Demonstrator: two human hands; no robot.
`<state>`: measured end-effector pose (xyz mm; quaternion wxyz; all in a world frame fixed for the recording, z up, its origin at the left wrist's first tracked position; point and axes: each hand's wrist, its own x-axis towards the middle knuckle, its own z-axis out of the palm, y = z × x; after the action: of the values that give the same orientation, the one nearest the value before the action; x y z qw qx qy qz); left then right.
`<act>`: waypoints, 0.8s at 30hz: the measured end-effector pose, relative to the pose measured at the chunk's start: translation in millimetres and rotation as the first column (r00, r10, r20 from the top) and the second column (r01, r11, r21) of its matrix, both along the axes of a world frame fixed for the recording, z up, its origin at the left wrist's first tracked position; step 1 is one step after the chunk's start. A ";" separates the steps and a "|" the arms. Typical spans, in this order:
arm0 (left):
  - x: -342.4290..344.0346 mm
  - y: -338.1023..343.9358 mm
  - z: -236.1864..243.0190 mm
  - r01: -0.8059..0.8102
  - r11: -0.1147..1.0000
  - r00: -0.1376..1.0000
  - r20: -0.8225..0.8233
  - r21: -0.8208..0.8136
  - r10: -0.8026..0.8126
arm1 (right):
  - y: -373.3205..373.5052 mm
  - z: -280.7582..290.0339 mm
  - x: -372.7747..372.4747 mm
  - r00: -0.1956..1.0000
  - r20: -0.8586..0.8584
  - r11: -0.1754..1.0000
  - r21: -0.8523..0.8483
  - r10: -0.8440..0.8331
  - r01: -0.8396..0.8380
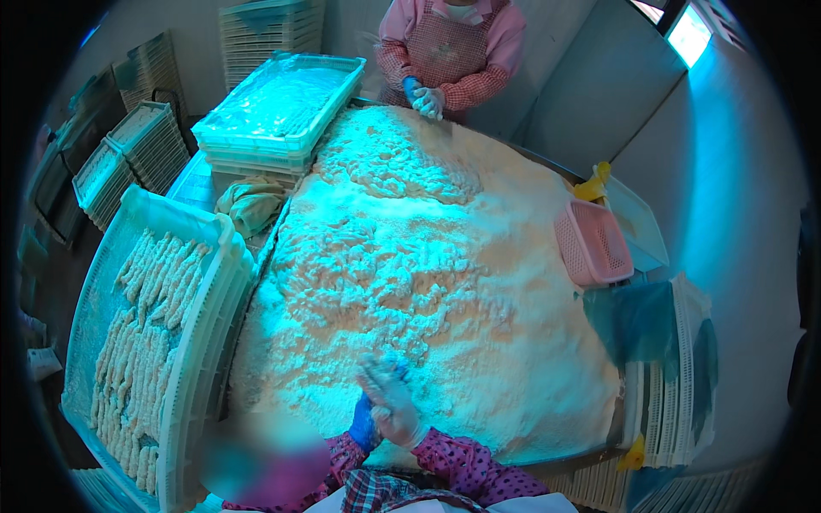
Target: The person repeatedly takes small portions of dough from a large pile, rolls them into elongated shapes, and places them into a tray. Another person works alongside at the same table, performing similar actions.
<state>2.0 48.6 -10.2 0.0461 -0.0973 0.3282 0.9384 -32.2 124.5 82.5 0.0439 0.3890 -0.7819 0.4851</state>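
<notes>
My left hand (363,424), in a blue glove, and my right hand (396,404), in a pale see-through glove, press together palm to palm. They are over the near part of a wide bed of pale crumbs (513,376). The right hand's fingers are slightly smeared and point away from me. Most of the left hand lies hidden behind the right. Whatever is between the palms, if anything, does not show. To the left, a pale crate (201,342) on a stack holds rows of crumb-coated sticks (132,368).
Across the crumbs stands a co-worker (453,51) with gloved hands together. Stacked covered trays (278,98) and a crumpled cloth (251,205) sit at far left. A pink basket (592,244) stands at the right edge, near a ribbed crate (680,376) with blue-green sheeting.
</notes>
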 end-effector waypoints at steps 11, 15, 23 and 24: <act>-0.8 -169.5 148.1 -0.161 0.973 0.954 0.280 0.165 0.110 | 76.2 -56.7 -270.2 0.775 -0.178 0.593 0.548 -0.607 0.590; 47.8 -339.7 172.7 -0.456 0.851 0.875 -0.303 -0.258 0.377 | 74.8 -63.4 -283.2 0.791 -0.319 0.687 0.392 -0.523 0.612; 311.3 -679.5 116.8 0.101 -0.693 0.375 -0.618 -0.714 0.691 | 66.4 -56.6 -271.9 0.849 0.336 0.910 0.066 -0.407 0.410; 305.6 -687.8 91.6 -0.149 -0.707 0.234 -0.720 -0.691 0.654 | 63.7 -40.9 -263.1 0.848 0.406 0.919 -0.047 -0.340 0.391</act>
<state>307.6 -639.1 81.4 -0.5512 -0.4273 0.7103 0.0950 -295.4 188.2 41.6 0.0041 0.1249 -0.8017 0.5844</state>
